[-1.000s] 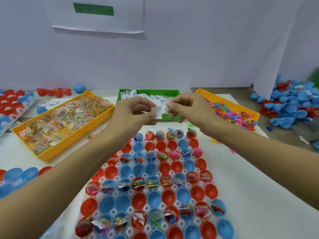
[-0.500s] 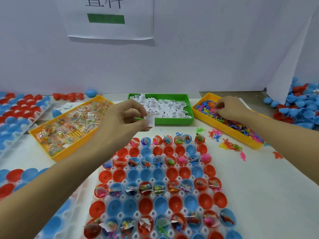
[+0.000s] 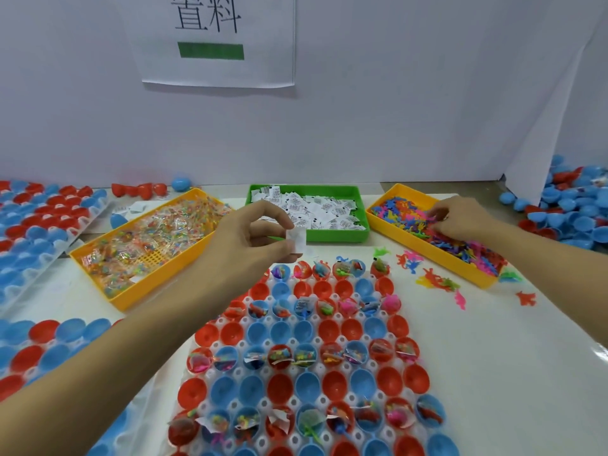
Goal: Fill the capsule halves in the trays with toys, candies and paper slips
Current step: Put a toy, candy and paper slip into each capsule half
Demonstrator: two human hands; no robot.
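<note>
A: From the head camera, what was the left hand [image 3: 253,238] doing?

B: It hung above the far edge of the middle capsule tray [image 3: 307,353], thumb and fingers pinched on a small white paper slip [image 3: 297,241]. A thin green toy piece [image 3: 275,238] poked out from the same pinch, just beside the slip.

A: And the right hand [image 3: 460,220]?

B: It was down in the yellow toy tray [image 3: 437,258], fingers curled into the heap of small coloured toys [image 3: 411,218]. The fingertips were buried among them, so I could not tell whether it actually held one.

A: Where did the capsule halves sit relative to the pinched slip?

B: Below and toward the person. The nearest row of red and blue capsule halves [image 3: 320,269] lay just under the left hand, some already carrying toys. Rows further toward the person alternated between bare halves and filled ones with candies, toys and slips.

A: And the supply bins?

B: The green slip tray [image 3: 335,236] stood just beyond the left hand, full of white slips. The yellow candy tray [image 3: 108,274] lay to that hand's left. A few loose toys [image 3: 437,283] were scattered on the table [image 3: 493,357] between the toy tray and the capsule tray, on the near side of the right hand.
</note>
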